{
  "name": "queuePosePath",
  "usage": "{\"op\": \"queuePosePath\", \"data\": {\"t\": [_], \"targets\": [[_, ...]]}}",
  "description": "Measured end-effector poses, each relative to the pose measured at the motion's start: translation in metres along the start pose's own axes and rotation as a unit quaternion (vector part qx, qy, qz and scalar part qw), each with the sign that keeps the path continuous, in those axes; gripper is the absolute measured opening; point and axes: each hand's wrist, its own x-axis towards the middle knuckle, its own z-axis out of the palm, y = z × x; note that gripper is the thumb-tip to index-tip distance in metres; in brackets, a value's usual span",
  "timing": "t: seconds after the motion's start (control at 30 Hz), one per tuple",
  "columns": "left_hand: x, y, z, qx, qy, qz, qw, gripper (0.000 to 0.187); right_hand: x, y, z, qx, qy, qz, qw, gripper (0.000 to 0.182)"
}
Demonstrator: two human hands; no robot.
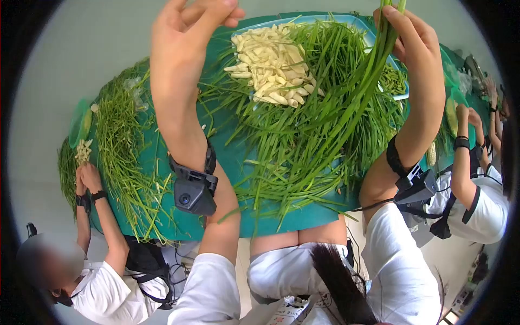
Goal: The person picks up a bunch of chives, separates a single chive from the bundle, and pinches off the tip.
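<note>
My right hand (pixel 414 32) is closed round a bunch of long green leaves (pixel 379 54), flat and grass-like, perhaps chives. The bunch hangs down over a heap of similar leaves (pixel 314 146) on the green table. At the top edge, partly cut off by the frame, my left hand (pixel 200 19) has loosely bent fingers and nothing visible in them. Between my hands stands a light blue tray (pixel 352 20). Pale, peeled pieces (pixel 273 65) like cloves or white shoots lie on its left side, leaves beside them. Short green pieces (pixel 392 80) sit at its right corner.
Another leaf heap (pixel 116 141) covers the table's left side. A person (pixel 108 281) there handles pale pieces (pixel 84 150) beside a green basket (pixel 81 122). At right, another person (pixel 471 200) works near a green basket (pixel 449 67). Wrist cameras (pixel 195 192) are strapped to both my forearms.
</note>
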Motion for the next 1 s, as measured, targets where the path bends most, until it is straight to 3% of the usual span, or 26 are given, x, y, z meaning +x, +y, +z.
{"op": "queuePosePath", "data": {"t": [0.37, 0.43, 0.63, 1.0], "targets": [[-0.003, 0.012, 0.007, 0.056, -0.018, 0.025, 0.998, 0.025, 0.0, -0.004, -0.002, -0.002, 0.017, 0.012, 1.0, 0.025], [-0.002, 0.011, 0.006, 0.053, -0.022, 0.035, 0.998, 0.026, 0.004, -0.009, -0.008, -0.033, -0.015, 0.073, 0.997, 0.025], [-0.002, 0.005, 0.001, 0.042, -0.007, 0.049, 0.998, 0.026, -0.001, 0.001, -0.004, 0.016, -0.007, -0.015, 1.0, 0.024], [-0.001, 0.008, 0.001, 0.021, 0.026, 0.051, 0.998, 0.024, -0.001, -0.003, -0.005, 0.011, -0.001, -0.007, 1.0, 0.023]]}}
